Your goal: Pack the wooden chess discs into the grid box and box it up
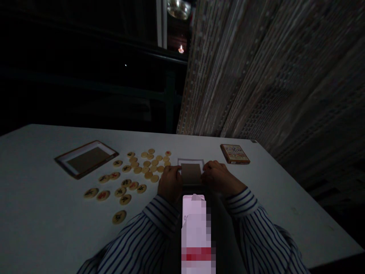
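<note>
My left hand grips the left side of a shallow cardboard box at the table's near edge. Closed on its right side is my right hand. The box shows pale inner walls and a grey-brown bottom; its near part is dark. Left of my left hand, many round wooden Chinese chess pieces lie scattered. Several show black or red characters, such as the red-marked piece; others show plain faces.
A larger open tray with a brown rim sits at the left of the white table. A flat printed box lies at the back right. Below my hands, a lit phone glows. A pale curtain hangs behind.
</note>
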`<state>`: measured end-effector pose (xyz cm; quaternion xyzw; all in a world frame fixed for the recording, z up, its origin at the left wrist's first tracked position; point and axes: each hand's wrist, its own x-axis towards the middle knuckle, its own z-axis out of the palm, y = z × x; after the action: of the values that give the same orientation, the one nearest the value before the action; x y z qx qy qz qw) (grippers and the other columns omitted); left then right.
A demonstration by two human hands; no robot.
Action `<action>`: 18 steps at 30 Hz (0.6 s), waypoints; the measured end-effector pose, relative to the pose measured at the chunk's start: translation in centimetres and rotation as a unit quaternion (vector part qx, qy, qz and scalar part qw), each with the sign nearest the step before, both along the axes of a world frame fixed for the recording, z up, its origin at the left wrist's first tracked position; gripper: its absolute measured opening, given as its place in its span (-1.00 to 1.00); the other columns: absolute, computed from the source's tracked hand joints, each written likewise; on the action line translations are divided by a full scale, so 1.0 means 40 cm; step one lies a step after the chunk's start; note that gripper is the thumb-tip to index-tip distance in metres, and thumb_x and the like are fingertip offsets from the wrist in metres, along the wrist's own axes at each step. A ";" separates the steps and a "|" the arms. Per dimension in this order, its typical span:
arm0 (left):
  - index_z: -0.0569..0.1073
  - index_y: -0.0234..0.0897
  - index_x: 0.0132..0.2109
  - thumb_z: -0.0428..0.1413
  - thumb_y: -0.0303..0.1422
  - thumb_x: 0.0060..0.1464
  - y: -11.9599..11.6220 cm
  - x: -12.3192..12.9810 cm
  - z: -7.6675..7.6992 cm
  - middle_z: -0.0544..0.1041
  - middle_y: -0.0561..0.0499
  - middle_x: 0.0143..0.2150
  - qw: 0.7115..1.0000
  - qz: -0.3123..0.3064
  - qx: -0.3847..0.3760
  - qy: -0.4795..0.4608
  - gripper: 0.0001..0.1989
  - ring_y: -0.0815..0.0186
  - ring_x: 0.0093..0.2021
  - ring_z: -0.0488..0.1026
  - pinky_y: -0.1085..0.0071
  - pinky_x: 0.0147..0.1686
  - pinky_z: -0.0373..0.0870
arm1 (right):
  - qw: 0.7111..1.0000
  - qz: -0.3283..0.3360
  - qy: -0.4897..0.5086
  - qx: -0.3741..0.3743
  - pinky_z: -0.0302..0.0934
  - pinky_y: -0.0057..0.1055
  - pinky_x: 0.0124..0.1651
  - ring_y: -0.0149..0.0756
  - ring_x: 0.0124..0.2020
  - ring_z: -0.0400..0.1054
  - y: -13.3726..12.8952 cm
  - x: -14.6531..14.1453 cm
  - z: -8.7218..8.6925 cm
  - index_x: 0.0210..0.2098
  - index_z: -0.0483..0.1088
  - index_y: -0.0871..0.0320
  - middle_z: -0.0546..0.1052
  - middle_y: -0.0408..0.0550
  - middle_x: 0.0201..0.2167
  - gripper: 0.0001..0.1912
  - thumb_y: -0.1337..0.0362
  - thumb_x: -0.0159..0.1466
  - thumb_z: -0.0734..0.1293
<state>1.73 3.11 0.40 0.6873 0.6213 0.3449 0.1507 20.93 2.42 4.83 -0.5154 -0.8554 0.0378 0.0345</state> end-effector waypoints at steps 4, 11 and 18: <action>0.44 -0.36 -0.12 -0.10 -0.50 0.02 0.001 -0.001 -0.002 0.42 -0.15 -0.16 1.000 -0.004 0.010 -0.001 -0.69 0.21 -0.13 0.39 0.28 -0.08 0.31 | 1.000 -0.011 -0.004 -0.001 -0.07 -0.33 -0.21 -0.28 -0.20 0.12 -0.003 -0.003 0.008 -0.31 0.46 0.05 0.33 -0.06 -0.27 -0.87 0.24 0.16 0.28; 0.44 -0.36 -0.11 -0.10 -0.50 0.02 0.000 -0.001 -0.003 0.43 -0.15 -0.16 1.000 -0.006 0.015 0.005 -0.69 0.22 -0.14 0.39 0.28 -0.09 0.31 | 1.000 -0.009 -0.006 0.018 -0.08 -0.28 -0.17 -0.24 -0.16 0.12 0.001 -0.016 0.001 -0.27 0.46 0.03 0.33 -0.06 -0.23 -0.81 0.16 0.14 0.30; 0.44 -0.35 -0.12 -0.09 -0.50 0.02 0.002 0.001 -0.005 0.43 -0.15 -0.16 1.000 -0.004 0.013 0.002 -0.69 0.21 -0.14 0.39 0.27 -0.09 0.31 | 1.000 -0.003 -0.014 -0.001 -0.09 -0.29 -0.18 -0.24 -0.16 0.12 0.000 -0.017 0.001 -0.27 0.46 0.03 0.33 -0.05 -0.23 -0.83 0.23 0.12 0.32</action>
<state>1.77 3.19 0.22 0.6926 0.6142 0.3508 0.1417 20.25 2.43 4.88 -0.5187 -0.8541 0.0317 0.0221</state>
